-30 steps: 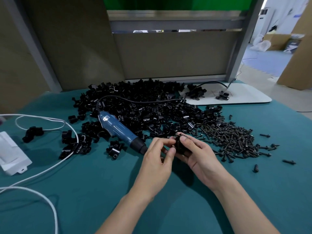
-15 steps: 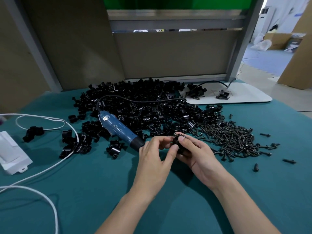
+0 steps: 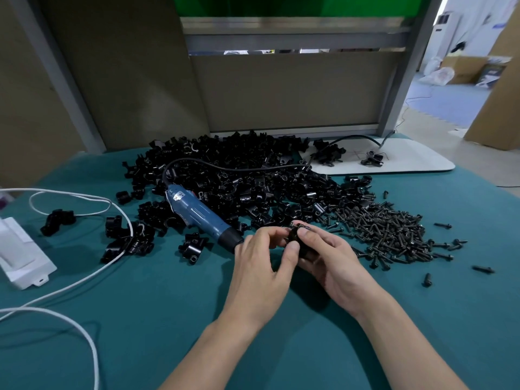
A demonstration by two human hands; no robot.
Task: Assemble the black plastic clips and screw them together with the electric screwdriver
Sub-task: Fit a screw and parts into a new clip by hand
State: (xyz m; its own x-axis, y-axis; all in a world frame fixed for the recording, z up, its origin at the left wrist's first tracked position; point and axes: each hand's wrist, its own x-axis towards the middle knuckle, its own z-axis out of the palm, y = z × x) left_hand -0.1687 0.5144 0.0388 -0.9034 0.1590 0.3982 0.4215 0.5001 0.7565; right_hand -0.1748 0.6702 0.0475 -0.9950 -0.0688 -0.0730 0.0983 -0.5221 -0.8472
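Our left hand (image 3: 261, 266) and right hand (image 3: 332, 263) have edged forward since a second ago. At left the electric screwdriver (image 3: 197, 215) lies untouched; at centre both hands pinch one black clip (image 3: 294, 235), not yet screwed, we judge; at right, heaped screws (image 3: 388, 229) wait

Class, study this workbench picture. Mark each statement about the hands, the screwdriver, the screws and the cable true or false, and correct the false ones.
1. The left hand and the right hand together hold one black clip over the teal cloth. True.
2. The right hand grips the electric screwdriver. False: it lies unheld, left of the hands.
3. The loose screws lie right of the clip pile. True.
4. The white cable runs along the table's right side. False: it lies at the left.
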